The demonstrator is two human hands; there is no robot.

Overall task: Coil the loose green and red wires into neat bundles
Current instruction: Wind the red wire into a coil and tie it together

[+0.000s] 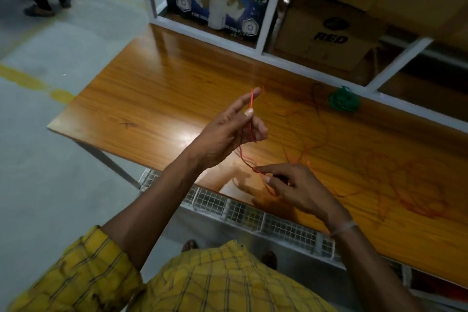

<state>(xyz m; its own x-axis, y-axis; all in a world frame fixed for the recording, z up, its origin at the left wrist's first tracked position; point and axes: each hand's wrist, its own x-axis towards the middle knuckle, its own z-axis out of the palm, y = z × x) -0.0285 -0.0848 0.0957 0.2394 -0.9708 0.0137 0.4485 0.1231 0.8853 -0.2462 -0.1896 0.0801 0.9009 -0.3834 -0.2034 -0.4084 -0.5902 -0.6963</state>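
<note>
Pinching a thin red wire [250,119] above the glossy wooden table's [157,99] near edge, left hand [228,132] and right hand [296,190] grip it; a coiled green wire bundle [345,102] rests at the far edge.

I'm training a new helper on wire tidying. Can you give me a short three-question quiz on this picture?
1. True or false: the green wire is already bundled on the table.
2. Which hand pinches the free end of the red wire upright: A) left hand, B) right hand?
3. Fill in: most of the red wire lies loose on the table, to the person's ____.

Key: 1 true; 2 A; 3 right.
</note>
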